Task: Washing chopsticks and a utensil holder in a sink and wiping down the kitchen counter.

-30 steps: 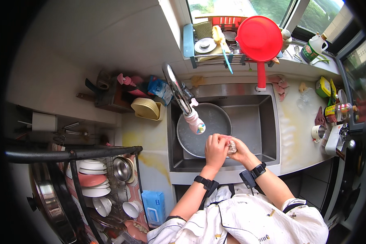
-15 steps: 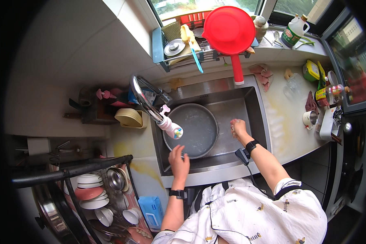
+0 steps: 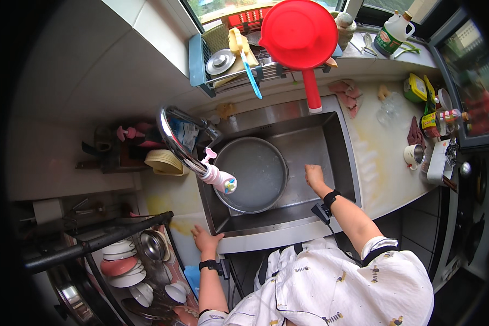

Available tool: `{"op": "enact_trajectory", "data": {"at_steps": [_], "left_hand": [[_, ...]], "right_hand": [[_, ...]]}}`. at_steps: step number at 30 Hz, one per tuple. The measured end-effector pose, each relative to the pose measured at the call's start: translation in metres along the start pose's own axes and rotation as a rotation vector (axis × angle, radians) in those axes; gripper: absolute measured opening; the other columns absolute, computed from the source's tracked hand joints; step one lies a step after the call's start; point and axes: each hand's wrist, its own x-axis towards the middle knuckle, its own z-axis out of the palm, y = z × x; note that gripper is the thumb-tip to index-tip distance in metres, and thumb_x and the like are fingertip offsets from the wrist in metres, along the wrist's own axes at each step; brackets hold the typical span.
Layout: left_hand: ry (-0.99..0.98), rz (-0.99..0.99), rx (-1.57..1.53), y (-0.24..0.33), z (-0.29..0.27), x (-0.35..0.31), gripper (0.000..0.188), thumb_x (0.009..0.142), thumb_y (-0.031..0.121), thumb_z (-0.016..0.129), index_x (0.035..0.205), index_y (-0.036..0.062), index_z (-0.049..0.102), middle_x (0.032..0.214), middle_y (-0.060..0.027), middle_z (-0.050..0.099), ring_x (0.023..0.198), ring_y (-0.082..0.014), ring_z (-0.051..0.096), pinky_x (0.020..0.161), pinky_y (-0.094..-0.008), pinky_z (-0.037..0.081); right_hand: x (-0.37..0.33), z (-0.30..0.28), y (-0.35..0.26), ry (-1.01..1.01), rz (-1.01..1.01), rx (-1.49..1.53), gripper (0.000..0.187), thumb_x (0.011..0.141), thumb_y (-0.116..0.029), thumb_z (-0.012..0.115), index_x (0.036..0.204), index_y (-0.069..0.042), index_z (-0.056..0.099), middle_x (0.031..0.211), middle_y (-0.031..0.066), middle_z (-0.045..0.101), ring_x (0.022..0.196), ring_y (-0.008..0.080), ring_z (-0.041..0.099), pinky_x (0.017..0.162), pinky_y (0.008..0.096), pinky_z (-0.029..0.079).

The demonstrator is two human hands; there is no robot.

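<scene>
A round grey metal basin [image 3: 255, 176] with cloudy water in it stands in the left part of the stainless steel sink [image 3: 315, 146]. The chrome faucet [image 3: 171, 133], with a pink and white nozzle [image 3: 220, 178], hangs over the basin's left side. My left hand [image 3: 205, 240] is open, fingers spread, at the counter beside the sink's front left corner, holding nothing visible. Over the right part of the sink, just right of the basin, my right hand [image 3: 314, 177] is closed. Whatever its curled fingers hold, if anything, is hidden.
Behind the sink, a red ladle [image 3: 299, 35] lies on a dish rack [image 3: 201, 65], its handle reaching over the sink's rim. A pink cloth [image 3: 346, 95] and several bottles and jars occupy the right counter. Bowls fill a pull-out rack [image 3: 163, 217] at lower left.
My left hand has moved from over the basin's front edge left and nearer, to the counter. My right hand stays over the sink, its fingers more tightly curled. The view has shifted slightly.
</scene>
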Motion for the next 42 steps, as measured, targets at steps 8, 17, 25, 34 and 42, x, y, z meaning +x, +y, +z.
{"op": "enact_trajectory", "data": {"at_steps": [8,17,25,34,42], "left_hand": [[-0.01,0.04,0.096,-0.016,-0.001,-0.003,0.127,0.049,0.042,0.091,0.143,-0.0074,0.021,0.146,-0.0348,0.025,0.13,-0.0435,0.04,0.107,-0.0394,0.038],[0.016,0.048,0.138,-0.004,-0.001,0.0,0.131,0.048,0.047,0.089,0.144,-0.0077,0.02,0.146,-0.035,0.025,0.131,-0.0425,0.039,0.105,-0.039,0.039],[0.014,0.064,0.111,-0.01,-0.001,-0.003,0.131,0.049,0.048,0.088,0.145,-0.0071,0.018,0.146,-0.0356,0.024,0.132,-0.0469,0.036,0.106,-0.0404,0.038],[0.002,0.066,0.127,-0.006,0.001,0.0,0.134,0.049,0.049,0.088,0.146,-0.0059,0.015,0.147,-0.0352,0.021,0.133,-0.0463,0.034,0.106,-0.0404,0.038],[0.023,0.045,0.079,-0.008,-0.003,-0.002,0.133,0.048,0.048,0.089,0.146,-0.0048,0.017,0.147,-0.0346,0.022,0.133,-0.0464,0.035,0.106,-0.0402,0.038]], "right_hand": [[0.019,-0.039,-0.148,-0.038,-0.449,0.089,0.065,0.083,-0.026,0.071,0.132,-0.002,0.035,0.114,0.0225,0.06,0.102,0.0309,0.062,0.085,0.0395,0.049],[0.082,0.041,-0.164,0.553,-0.963,-0.419,0.036,0.085,-0.004,0.059,0.12,-0.001,0.054,0.132,0.0218,0.046,0.125,0.0402,0.042,0.102,0.0456,0.038],[0.043,0.149,-0.211,0.033,-1.219,-0.327,0.044,0.076,0.005,0.055,0.119,-0.004,0.054,0.125,0.0219,0.049,0.121,0.0391,0.044,0.101,0.0452,0.039],[0.07,0.179,-0.235,-0.441,-1.172,-0.064,0.052,0.071,0.008,0.054,0.121,-0.004,0.047,0.128,0.0233,0.047,0.117,0.0449,0.046,0.095,0.0447,0.042],[0.062,0.033,-0.21,-0.165,-1.134,-0.374,0.041,0.072,0.01,0.055,0.11,-0.006,0.057,0.113,0.0136,0.059,0.104,0.0346,0.058,0.084,0.0413,0.048]]}}
